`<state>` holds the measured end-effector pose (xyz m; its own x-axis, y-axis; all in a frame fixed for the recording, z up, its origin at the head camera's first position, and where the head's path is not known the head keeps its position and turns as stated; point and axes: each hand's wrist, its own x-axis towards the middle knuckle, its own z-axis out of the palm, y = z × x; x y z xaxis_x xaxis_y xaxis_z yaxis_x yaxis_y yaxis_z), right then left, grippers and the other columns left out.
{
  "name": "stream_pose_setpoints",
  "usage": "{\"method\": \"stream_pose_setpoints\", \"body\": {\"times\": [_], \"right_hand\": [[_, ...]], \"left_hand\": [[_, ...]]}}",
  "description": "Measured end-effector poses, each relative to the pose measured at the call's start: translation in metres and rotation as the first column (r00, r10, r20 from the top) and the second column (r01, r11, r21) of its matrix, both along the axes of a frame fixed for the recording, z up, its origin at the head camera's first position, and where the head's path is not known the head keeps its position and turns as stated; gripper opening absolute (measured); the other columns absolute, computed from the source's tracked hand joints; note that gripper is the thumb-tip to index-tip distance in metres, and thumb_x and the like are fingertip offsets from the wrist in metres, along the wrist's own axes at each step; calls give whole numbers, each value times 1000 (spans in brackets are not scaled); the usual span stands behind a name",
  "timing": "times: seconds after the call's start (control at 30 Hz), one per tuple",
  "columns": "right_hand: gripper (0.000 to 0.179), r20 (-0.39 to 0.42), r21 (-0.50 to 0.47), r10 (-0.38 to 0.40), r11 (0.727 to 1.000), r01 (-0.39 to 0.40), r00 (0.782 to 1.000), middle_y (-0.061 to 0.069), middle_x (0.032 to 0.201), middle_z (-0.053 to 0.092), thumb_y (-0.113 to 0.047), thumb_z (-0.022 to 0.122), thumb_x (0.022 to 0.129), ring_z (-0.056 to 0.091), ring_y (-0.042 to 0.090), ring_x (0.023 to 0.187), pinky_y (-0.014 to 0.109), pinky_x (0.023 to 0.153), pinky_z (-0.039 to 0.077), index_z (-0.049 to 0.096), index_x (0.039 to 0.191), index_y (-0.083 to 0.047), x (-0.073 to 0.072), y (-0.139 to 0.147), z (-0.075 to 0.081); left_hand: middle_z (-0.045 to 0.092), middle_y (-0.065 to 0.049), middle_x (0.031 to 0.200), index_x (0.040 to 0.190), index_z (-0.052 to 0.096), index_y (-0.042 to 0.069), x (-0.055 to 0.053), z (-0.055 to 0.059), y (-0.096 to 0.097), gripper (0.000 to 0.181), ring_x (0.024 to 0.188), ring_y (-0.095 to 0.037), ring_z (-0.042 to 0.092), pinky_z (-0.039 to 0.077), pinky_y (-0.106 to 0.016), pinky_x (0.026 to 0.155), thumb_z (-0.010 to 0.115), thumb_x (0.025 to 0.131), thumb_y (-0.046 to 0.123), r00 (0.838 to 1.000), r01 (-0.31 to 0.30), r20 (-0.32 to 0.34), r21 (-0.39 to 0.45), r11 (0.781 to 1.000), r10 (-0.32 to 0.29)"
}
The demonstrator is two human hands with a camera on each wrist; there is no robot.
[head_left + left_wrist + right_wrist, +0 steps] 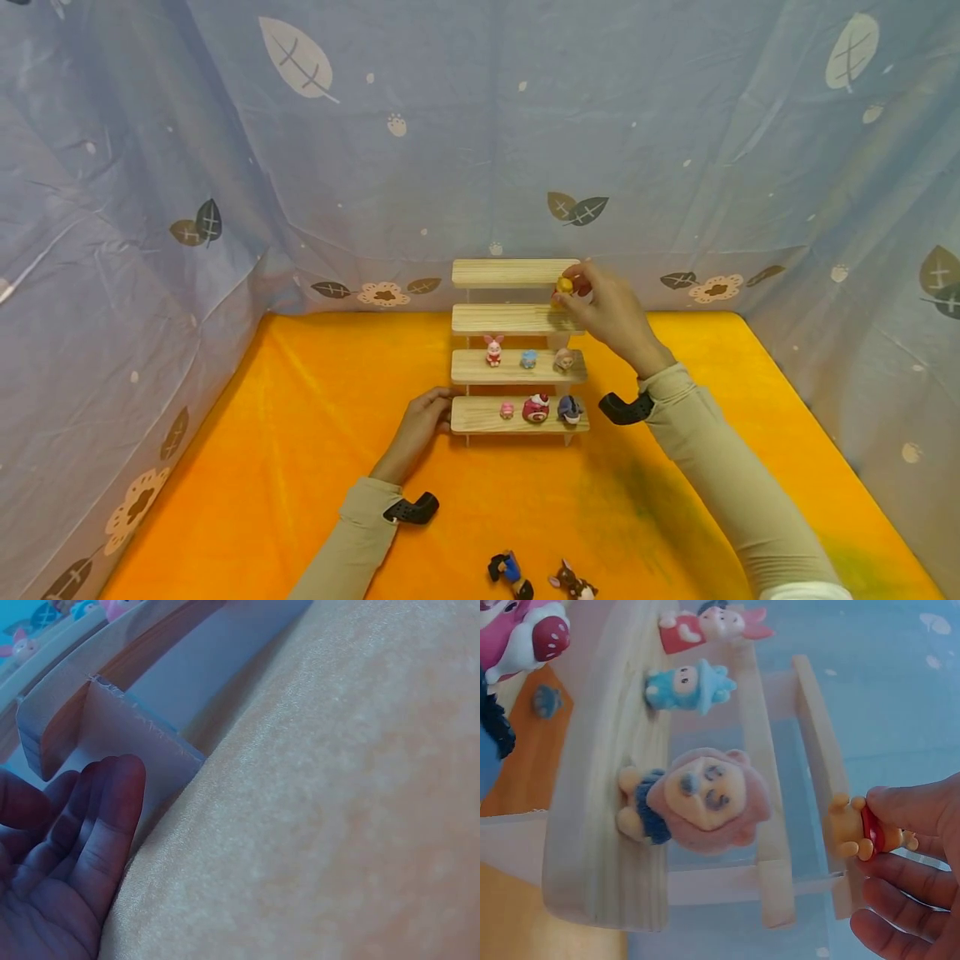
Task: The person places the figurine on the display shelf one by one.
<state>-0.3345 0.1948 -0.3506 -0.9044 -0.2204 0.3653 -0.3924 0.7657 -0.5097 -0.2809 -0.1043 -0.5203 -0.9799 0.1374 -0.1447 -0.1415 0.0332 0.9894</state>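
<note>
A four-tier wooden display stand (517, 318) stands near the back wall. My right hand (611, 312) pinches a small yellow bear figurine (563, 287) in a red shirt, between thumb and fingers, near the right end of the second tier from the top. In the right wrist view, the bear's feet (847, 847) are right by a board. My left hand (422, 421) is at the left end of the bottom tier, its fingers (120, 795) fairly straight against the white side support (142, 735).
The third tier holds a pink piglet (492, 352), a blue figurine (528, 359) and a lion-like figurine (564, 359). Below sit a small pink figurine (507, 410), a strawberry bear (536, 408) and a grey-blue donkey (569, 409). Two figurines (510, 573) (573, 581) lie on the orange cloth.
</note>
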Motion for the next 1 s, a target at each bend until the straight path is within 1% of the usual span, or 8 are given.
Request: {"method": "stream_pose_setpoints", "body": {"times": [0.13, 0.3, 0.5, 0.63, 0.8, 1.0], "right_hand": [[38, 5, -3, -3, 1000, 3, 1000, 15, 115, 65, -27, 70, 97, 59, 31, 100, 47, 83, 49, 59, 128, -7, -1, 1, -3], [38, 0, 11, -21, 1000, 21, 1000, 16, 111, 66, -26, 70, 97, 60, 32, 100, 48, 83, 50, 58, 126, -5, -3, 2, -5], [40, 27, 12, -32, 999, 32, 999, 16, 111, 67, -29, 71, 96, 61, 32, 101, 49, 83, 50, 57, 126, -6, -4, 2, -9], [40, 31, 14, -32, 999, 32, 999, 16, 112, 66, -29, 70, 96, 60, 33, 102, 50, 84, 50, 57, 127, -7, -5, 3, -11], [38, 21, 22, -31, 999, 31, 999, 15, 110, 66, -28, 70, 96, 60, 32, 101, 49, 84, 50, 57, 125, -7, -5, 3, -12], [37, 26, 19, -30, 999, 29, 999, 15, 110, 66, -27, 71, 96, 61, 31, 100, 48, 83, 51, 58, 124, -6, -5, 3, -15]], "left_hand": [[67, -14, 106, 125, 63, -6, 0, 0, 0, 33, 79, -11, 61, 52, -21, 67, 43, 105, 10, 1000, 11, -12, 6, 1000, -11], [68, -14, 104, 125, 63, -7, -1, 0, 1, 33, 77, -11, 62, 52, -22, 66, 43, 105, 11, 1000, 20, -18, 26, 999, -19], [67, -14, 107, 125, 64, -4, 0, 0, 0, 34, 81, -12, 61, 51, -21, 68, 43, 104, 12, 1000, 5, -2, 3, 1000, -5], [67, -14, 108, 126, 64, -3, 0, 1, 0, 34, 81, -12, 61, 51, -21, 68, 43, 104, 12, 1000, 4, 2, 8, 1000, -4], [68, -13, 104, 125, 64, -5, 0, 0, 0, 33, 80, -11, 61, 51, -21, 67, 43, 105, 11, 1000, -4, -1, 16, 1000, 4], [68, -14, 103, 125, 62, -8, -1, -1, 2, 33, 77, -10, 61, 52, -21, 65, 43, 105, 9, 1000, -5, -3, 28, 1000, 5]]}}
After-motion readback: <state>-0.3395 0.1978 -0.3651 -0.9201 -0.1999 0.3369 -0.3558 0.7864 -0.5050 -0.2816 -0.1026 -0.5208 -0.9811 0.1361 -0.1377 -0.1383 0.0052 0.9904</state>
